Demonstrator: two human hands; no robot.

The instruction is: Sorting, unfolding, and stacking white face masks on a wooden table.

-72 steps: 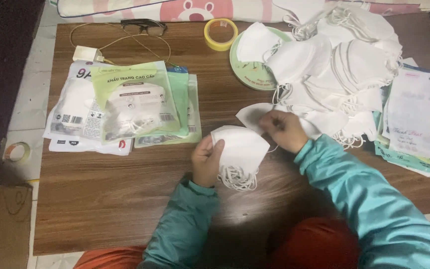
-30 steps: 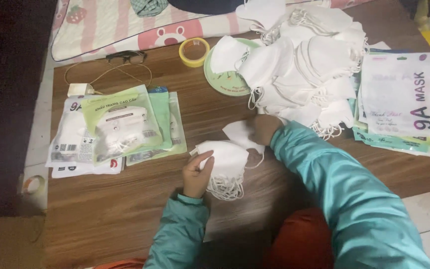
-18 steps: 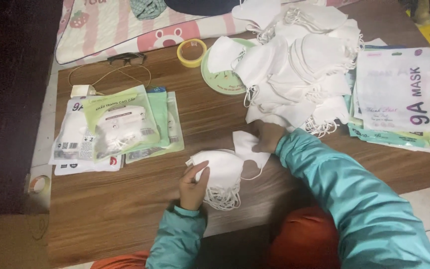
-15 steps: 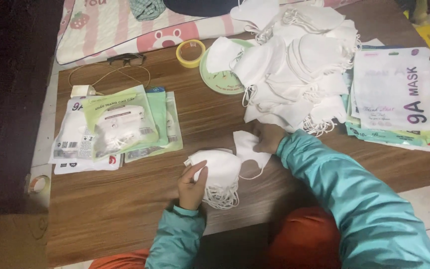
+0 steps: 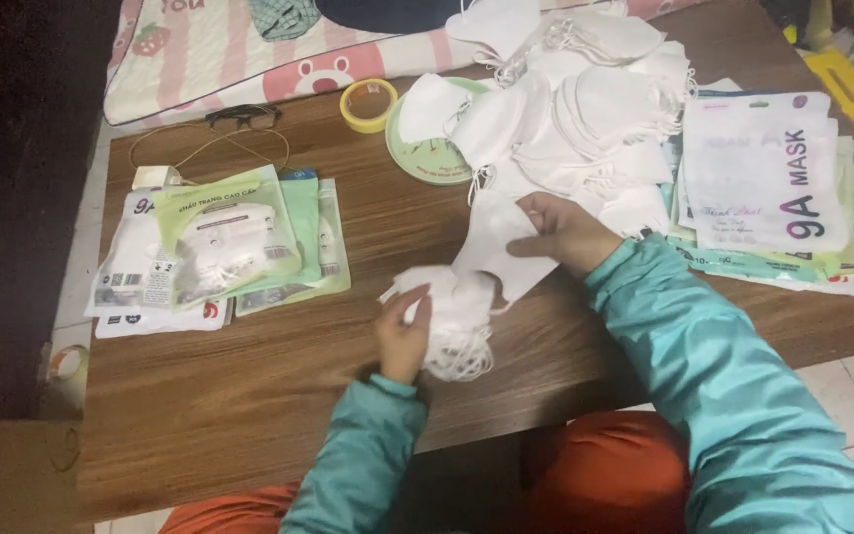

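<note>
A small stack of white face masks (image 5: 455,321) with looped ear straps lies near the front of the brown wooden table (image 5: 249,396). My left hand (image 5: 403,334) grips its left side. My right hand (image 5: 563,229) holds a single white mask (image 5: 494,245) by its upper edge, lifted just above and behind the stack. Both arms are in teal sleeves. A big loose heap of white masks (image 5: 575,109) lies right behind my right hand.
Packed masks in green and white bags (image 5: 219,242) lie at the left. A pile of flat printed bags (image 5: 768,188) sits at the right. A round green plate (image 5: 427,153), a yellow tape roll (image 5: 368,104) and glasses (image 5: 241,116) lie at the back.
My right hand has taken one mask from the heap and brought it over the stack. My left hand has stayed on the stack. The camera has shifted slightly.
</note>
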